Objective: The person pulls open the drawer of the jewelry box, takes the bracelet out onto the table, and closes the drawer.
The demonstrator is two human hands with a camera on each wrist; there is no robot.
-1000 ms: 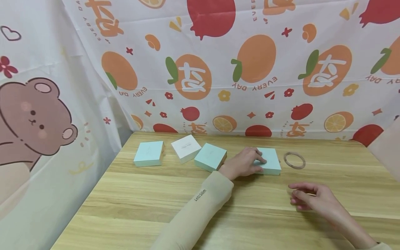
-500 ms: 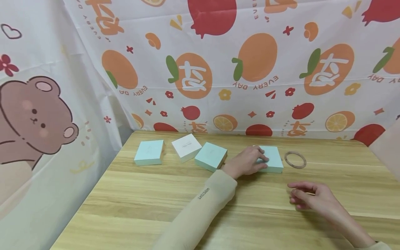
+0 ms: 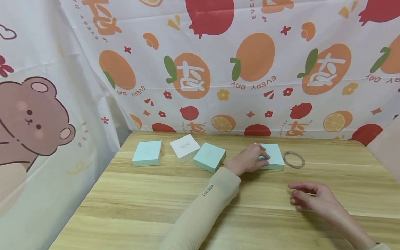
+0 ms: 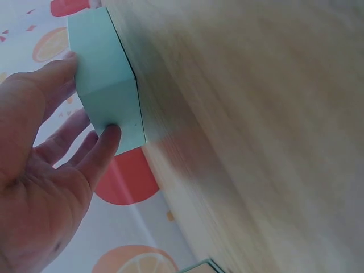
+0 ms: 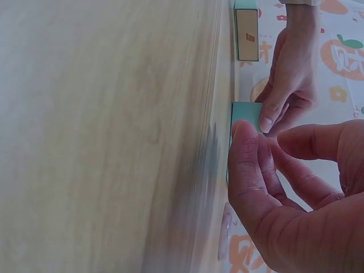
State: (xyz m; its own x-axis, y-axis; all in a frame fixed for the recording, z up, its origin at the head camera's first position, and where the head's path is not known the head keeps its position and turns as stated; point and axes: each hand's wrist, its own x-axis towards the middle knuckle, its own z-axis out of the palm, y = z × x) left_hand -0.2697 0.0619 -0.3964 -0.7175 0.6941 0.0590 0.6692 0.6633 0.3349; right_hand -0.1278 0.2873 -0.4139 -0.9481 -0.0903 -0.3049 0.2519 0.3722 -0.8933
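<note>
Fingers of the left hand (image 3: 247, 158) are curling over the left end of a mint box (image 3: 274, 155), spread about its width and gripping it: thumb at the near upper edge, one fingertip pressing the end face. Box is resting flat on the desk (image 3: 137, 205). Grey ring (image 3: 293, 167) is lying at 3 o'clock of it, so close that contact cannot be told. Right hand (image 3: 317, 199) is hovering at 4 o'clock of the box, fingers loosely bent, thumb standing apart from the index, holding nothing. At 9 o'clock of the left hand a second mint box (image 3: 209, 155) is sitting askew; beyond it, also toward 9 o'clock, a white box (image 3: 184, 146) and a third mint box (image 3: 147, 151) are lying. Fruit-printed cloth (image 3: 225, 62) is hanging at 12 o'clock.
</note>
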